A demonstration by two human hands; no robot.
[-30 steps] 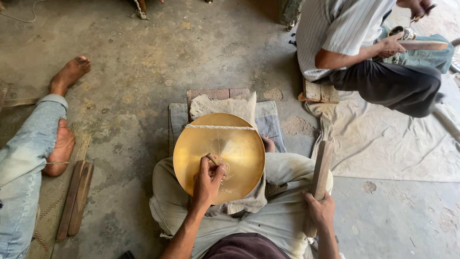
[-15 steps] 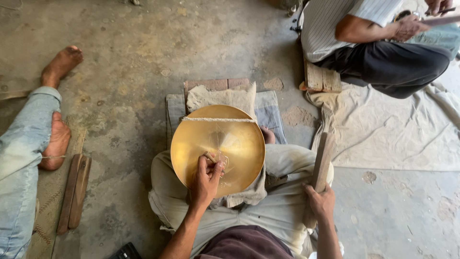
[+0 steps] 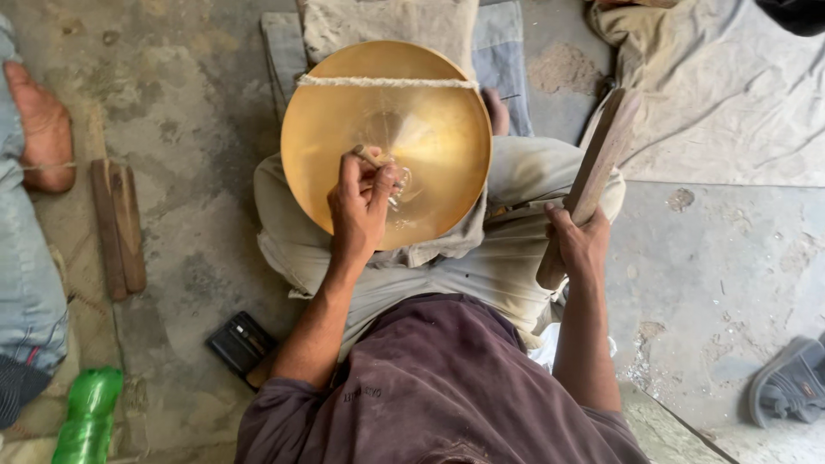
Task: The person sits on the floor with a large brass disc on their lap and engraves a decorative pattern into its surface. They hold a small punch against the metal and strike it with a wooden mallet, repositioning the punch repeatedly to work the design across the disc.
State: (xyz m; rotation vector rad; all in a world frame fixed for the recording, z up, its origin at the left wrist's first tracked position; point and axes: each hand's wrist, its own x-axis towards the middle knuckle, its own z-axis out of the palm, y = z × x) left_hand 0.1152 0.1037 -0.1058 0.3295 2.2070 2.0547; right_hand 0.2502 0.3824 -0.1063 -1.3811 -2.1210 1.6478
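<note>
A round golden brass dish [image 3: 430, 120] rests on my lap, tilted up against a folded cloth pad [image 3: 391, 26]. A pale cord [image 3: 387, 82] crosses its upper part. My left hand [image 3: 361, 206] lies on the dish's middle and pinches a small pale tool [image 3: 371, 157] against the metal. My right hand [image 3: 580, 245] grips a flat wooden stick [image 3: 601, 159] that stands upright beside my right knee.
Another person's bare foot [image 3: 43, 129] and jeans leg [image 3: 26, 283] are at the left, next to two wooden slats [image 3: 119, 225]. A green plastic bottle [image 3: 86, 417] and a small black object [image 3: 241, 344] lie near my left side. A grey sandal [image 3: 791, 378] lies right. A pale cloth [image 3: 730, 94] covers the floor.
The view has dropped and closed in on the dish, so the seated person at the upper right has left the frame. Both hands keep their grip in the same places.
</note>
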